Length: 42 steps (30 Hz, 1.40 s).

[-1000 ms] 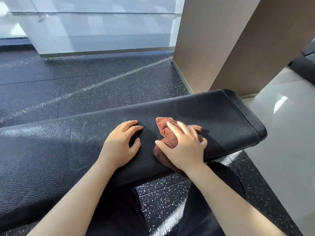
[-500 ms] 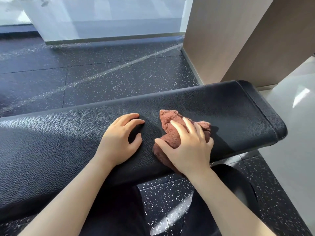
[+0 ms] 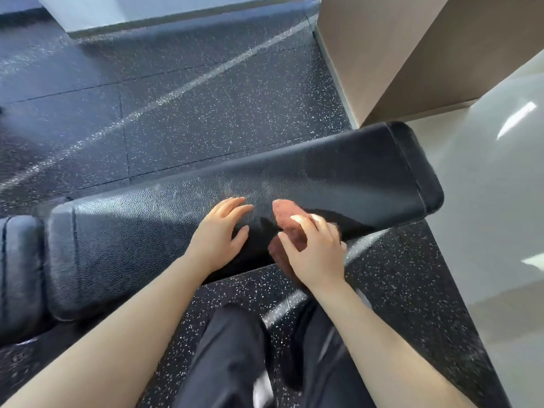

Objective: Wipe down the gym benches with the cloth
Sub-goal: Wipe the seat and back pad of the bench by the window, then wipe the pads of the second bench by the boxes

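A long black padded gym bench (image 3: 353, 175) runs from the left edge up to the right. A bunched reddish-brown cloth (image 3: 290, 220) lies on its near edge, partly hanging over the side. My right hand (image 3: 313, 254) sits on the cloth with its fingers curled into it. My left hand (image 3: 219, 235) rests flat on the pad just left of the cloth, fingers spread and holding nothing.
A second black pad (image 3: 17, 275) adjoins the bench at the far left. Speckled black rubber flooring (image 3: 176, 113) lies beyond and under the bench. A beige column (image 3: 397, 54) stands at the upper right beside a pale glossy floor (image 3: 485, 216). My dark trouser legs (image 3: 235, 354) are below.
The view has risen and tilted down, so more of the bench and my legs show. Both hands stay on the pad; my right hand's fingers have curled more into the cloth.
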Motion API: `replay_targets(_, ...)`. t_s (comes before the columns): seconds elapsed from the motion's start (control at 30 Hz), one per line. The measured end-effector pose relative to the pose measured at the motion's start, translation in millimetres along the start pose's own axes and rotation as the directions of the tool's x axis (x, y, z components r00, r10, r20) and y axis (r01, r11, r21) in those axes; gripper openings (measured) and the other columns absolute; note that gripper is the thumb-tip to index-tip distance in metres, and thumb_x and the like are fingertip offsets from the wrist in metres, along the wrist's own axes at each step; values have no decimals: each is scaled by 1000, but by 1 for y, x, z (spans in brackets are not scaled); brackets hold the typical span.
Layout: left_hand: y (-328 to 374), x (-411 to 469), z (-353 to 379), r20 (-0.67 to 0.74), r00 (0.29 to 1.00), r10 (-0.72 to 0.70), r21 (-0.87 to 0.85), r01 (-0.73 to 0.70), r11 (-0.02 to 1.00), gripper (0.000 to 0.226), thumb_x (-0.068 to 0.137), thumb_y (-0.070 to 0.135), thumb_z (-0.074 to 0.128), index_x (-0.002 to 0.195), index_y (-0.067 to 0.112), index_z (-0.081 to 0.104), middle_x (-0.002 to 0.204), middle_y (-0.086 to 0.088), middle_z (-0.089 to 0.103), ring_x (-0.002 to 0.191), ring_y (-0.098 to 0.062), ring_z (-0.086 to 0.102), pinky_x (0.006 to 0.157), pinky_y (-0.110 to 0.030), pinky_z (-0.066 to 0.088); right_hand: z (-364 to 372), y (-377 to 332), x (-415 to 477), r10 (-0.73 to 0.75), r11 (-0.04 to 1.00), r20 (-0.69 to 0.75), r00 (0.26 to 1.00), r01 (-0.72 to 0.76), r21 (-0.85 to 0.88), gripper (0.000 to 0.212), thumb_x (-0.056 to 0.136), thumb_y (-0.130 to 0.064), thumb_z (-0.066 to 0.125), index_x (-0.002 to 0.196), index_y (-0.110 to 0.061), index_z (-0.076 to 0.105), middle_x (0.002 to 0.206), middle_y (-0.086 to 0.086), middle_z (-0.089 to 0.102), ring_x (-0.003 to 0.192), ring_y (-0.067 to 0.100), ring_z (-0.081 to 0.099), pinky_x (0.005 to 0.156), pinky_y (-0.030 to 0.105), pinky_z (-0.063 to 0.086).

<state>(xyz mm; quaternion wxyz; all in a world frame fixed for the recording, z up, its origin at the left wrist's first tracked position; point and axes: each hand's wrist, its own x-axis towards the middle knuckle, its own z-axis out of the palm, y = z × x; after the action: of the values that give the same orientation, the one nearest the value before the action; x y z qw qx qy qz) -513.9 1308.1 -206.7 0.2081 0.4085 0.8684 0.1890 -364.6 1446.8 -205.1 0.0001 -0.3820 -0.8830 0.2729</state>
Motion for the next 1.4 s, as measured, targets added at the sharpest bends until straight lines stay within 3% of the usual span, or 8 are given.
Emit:
replay_targets(0.1, 41, -38, -49, 31, 999, -21, -31, 22, 999, 44, 86, 31, 46, 126, 17, 54, 136, -5, 49, 129, -23, 39, 109, -35, 29, -54, -23, -40, 45, 999, 69, 997, -45, 7, 52, 78, -68, 38, 117, -38, 57, 130, -8, 53, 119, 23, 44, 91, 48, 42)
replay_targets(0.37, 176, -114, -191, 56, 998, -40, -88, 45, 995, 34, 90, 29, 49, 121, 21, 57, 132, 1, 51, 125, -18, 42, 103, -27, 29, -236, -87, -114, 37, 999, 170, 985, -35, -10, 43, 86, -61, 52, 123, -40, 53, 133, -11, 47, 124, 18, 39, 95, 47, 37)
replay_targets(0.6, 262, -127, -257, 13, 995, 96, -119, -94, 988, 39, 87, 35, 44, 121, 21, 57, 130, 5, 51, 123, -14, 43, 103, -26, 30, -336, -97, -142, 7, 999, -15, 1000, -6, 51, 43, 84, -62, 52, 119, -39, 54, 129, -9, 51, 119, 20, 44, 88, 46, 44)
replay_targets(0.73, 282, -121, -264, 9, 981, 194, -113, -192, 975, 30, 91, 28, 51, 119, 23, 58, 131, 5, 50, 123, -15, 43, 102, -28, 30, -355, -95, -153, 87, 987, -134, 987, -67, 149, 50, 79, -69, 39, 116, -39, 55, 123, -11, 53, 114, 20, 48, 86, 46, 47)
replay_targets(0.87, 291, -113, -272, 79, 946, 316, -103, -307, 946, 35, 88, 35, 46, 119, 26, 57, 132, 7, 49, 124, -14, 42, 102, -25, 28, -363, -101, -168, 183, 971, -200, 963, -146, 187, 46, 82, -66, 46, 117, -38, 55, 125, -10, 54, 113, 22, 49, 86, 49, 48)
replay_targets(1.03, 290, -93, -289, 130, 861, 492, -147, -474, 868, 36, 86, 35, 47, 115, 20, 61, 126, 1, 55, 117, -19, 50, 102, -36, 38, -355, -122, -197, 330, 933, -281, 901, -266, 243, 46, 82, -64, 49, 118, -36, 56, 125, -8, 54, 113, 23, 49, 87, 49, 48)
replay_targets(1.17, 288, -81, -284, 218, 751, 624, -166, -601, 782, 43, 85, 43, 41, 114, 20, 61, 124, 1, 56, 116, -21, 51, 100, -40, 41, -340, -137, -228, 498, 860, -364, 787, -396, 321, 50, 80, -68, 44, 118, -37, 56, 125, -10, 54, 112, 22, 51, 90, 49, 48)
replay_targets(1.4, 330, -101, -248, 428, 430, 795, -269, -779, 566, 41, 86, 44, 42, 113, 20, 61, 123, 1, 56, 116, -19, 51, 101, -37, 40, -327, -138, -308, 763, 647, -425, 488, -590, 483, 44, 86, -60, 53, 121, -33, 57, 125, -7, 56, 115, 22, 51, 95, 50, 46)
